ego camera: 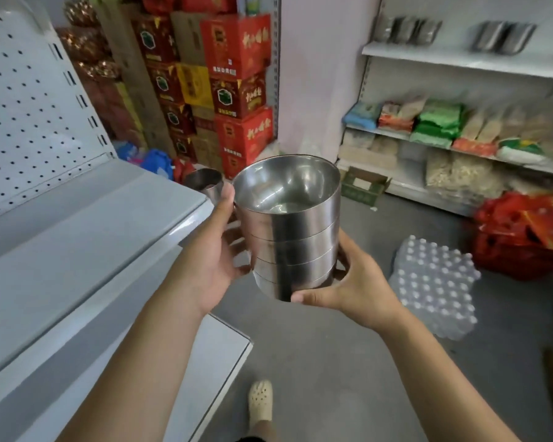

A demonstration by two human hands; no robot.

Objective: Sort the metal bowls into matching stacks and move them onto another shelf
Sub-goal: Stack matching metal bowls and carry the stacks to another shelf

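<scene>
One bowl stack (292,247); left hand (211,250), right hand (355,282)

Unsleeved: left hand (214,250), right hand (355,288), both forearms (134,352). One foot wears a cream perforated clog (261,400). Dark garment hem (249,439), detail unclear.

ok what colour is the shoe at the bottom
The perforated clog-style shoe is cream, seen in the head view.

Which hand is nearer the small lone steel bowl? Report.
Left. The left hand grips the bowl stack right beside the small bowl; the right hand holds the stack's opposite, lower side.
</scene>
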